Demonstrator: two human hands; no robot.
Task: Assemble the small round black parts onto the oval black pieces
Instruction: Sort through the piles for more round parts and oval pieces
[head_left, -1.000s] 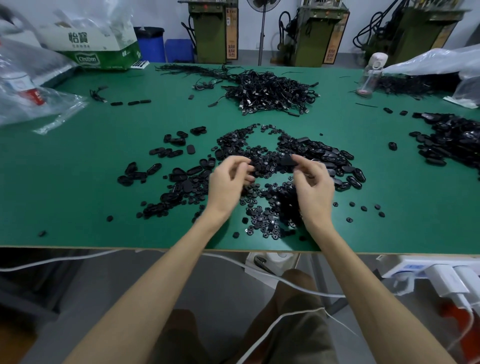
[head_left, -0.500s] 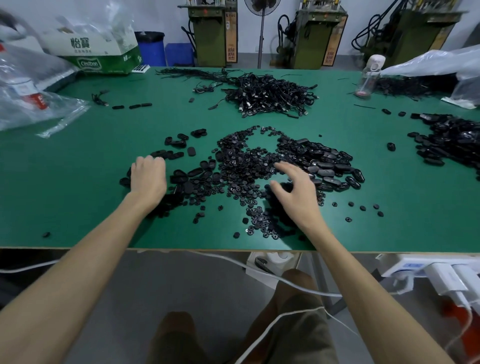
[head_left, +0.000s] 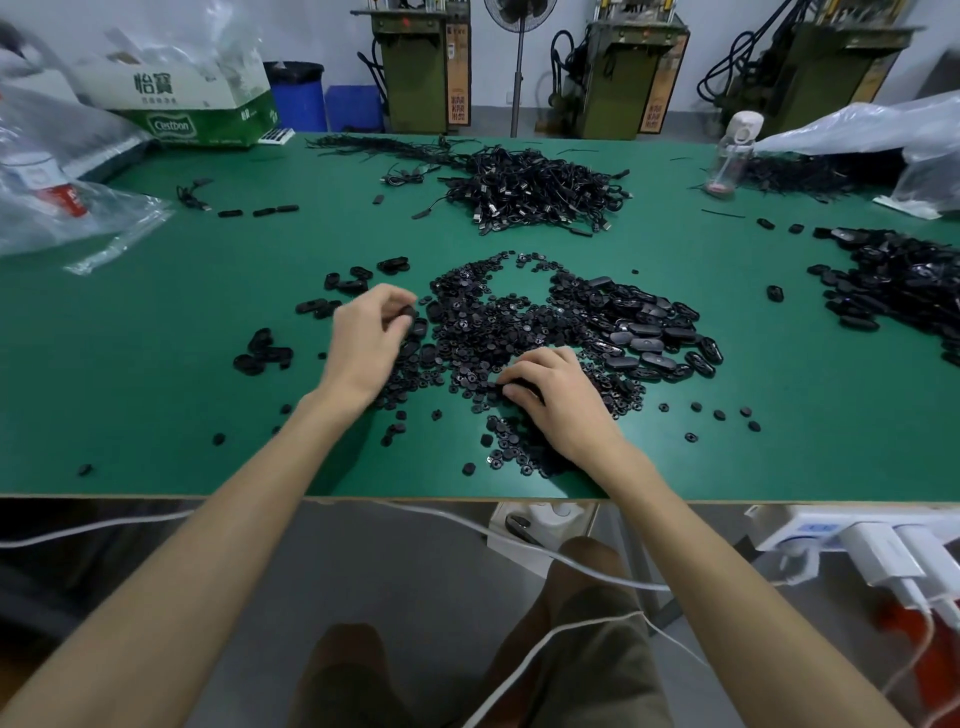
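Observation:
A heap of small round black parts (head_left: 483, 332) covers the middle of the green table (head_left: 156, 338). Oval black pieces (head_left: 644, 332) lie piled to its right, and more ovals (head_left: 262, 351) lie scattered at the left. My left hand (head_left: 366, 340) is raised just above the heap's left edge and pinches a small black piece (head_left: 408, 313) between thumb and fingers. My right hand (head_left: 558, 395) is down on the round parts near the front, fingers curled into the heap; what they hold is hidden.
A tangle of black cables (head_left: 530, 189) lies at the back centre. Another pile of oval pieces (head_left: 904, 280) sits at the right. Plastic bags (head_left: 62, 197) and a cardboard box (head_left: 192, 104) stand far left, a bottle (head_left: 730, 156) far right.
My left hand has come from the scattered ovals at the left toward the heap, now pinching a black piece. My right hand has drawn closer to the front edge and curled its fingers.

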